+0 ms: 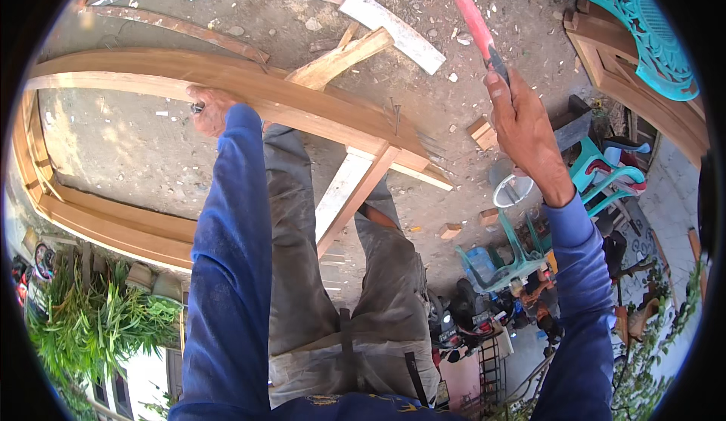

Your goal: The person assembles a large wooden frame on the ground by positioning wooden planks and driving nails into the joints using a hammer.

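Observation:
My right hand (pixel 522 122) is raised on the right, closed around the grip of a hammer (pixel 470 14). The hammer has a red handle, and its dark head points away from me at the top edge. On the left, my left hand (pixel 212 111) grips the near edge of a curved wooden frame (pixel 302 107). A small dark shiny thing shows at its fingers; I cannot make out what it is. Nails (pixel 395 112) stand upright near the frame's right end, and more stick out past that end. A wooden crosspiece (pixel 359 194) joins the frame between my legs.
Wood offcuts (pixel 340 58) and a white-painted board (pixel 393 32) lie beyond the frame on the dirt ground. A metal bucket (pixel 513 185) and small wood blocks (pixel 482 132) are at right. Turquoise plastic chairs (pixel 605 168) and another wooden frame (pixel 635 81) stand farther right.

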`<action>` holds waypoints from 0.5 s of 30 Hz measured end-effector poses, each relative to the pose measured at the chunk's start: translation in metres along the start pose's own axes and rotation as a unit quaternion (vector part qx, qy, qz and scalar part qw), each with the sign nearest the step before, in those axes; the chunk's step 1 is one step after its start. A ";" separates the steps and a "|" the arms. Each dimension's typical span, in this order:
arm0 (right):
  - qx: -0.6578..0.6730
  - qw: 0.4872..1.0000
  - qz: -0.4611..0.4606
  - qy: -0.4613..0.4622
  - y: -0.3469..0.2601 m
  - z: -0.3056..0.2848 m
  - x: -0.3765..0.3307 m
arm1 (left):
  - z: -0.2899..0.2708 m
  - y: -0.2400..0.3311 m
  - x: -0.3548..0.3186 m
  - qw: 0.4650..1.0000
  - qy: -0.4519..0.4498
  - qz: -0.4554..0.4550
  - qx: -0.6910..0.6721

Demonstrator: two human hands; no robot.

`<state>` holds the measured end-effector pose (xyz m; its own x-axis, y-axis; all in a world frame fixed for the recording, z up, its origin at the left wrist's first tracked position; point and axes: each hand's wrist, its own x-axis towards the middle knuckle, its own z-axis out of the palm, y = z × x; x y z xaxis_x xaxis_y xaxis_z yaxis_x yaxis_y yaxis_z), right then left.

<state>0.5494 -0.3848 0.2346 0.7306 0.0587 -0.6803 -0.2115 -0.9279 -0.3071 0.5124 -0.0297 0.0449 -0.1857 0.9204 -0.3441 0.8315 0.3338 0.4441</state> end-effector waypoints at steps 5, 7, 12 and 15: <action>-0.009 0.998 0.058 -0.006 0.000 0.036 0.007 | 0.032 -0.012 0.031 0.979 0.147 -0.139 -0.010; -0.047 0.995 0.021 -0.087 0.055 0.066 -0.017 | 0.033 -0.004 0.022 0.975 0.134 -0.175 -0.033; 0.151 0.947 0.199 -0.203 -0.043 -0.009 0.019 | 0.034 -0.003 0.050 0.963 0.129 -0.229 -0.051; 0.162 0.984 0.031 0.067 -0.079 -0.032 0.051 | 0.042 -0.009 0.061 0.964 0.137 -0.225 -0.037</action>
<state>0.6240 -0.3199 0.2460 0.7838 -0.0634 -0.6178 -0.4384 -0.7611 -0.4780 0.5156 0.0150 -0.0153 -0.6584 0.6951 -0.2886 0.5972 0.7159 0.3617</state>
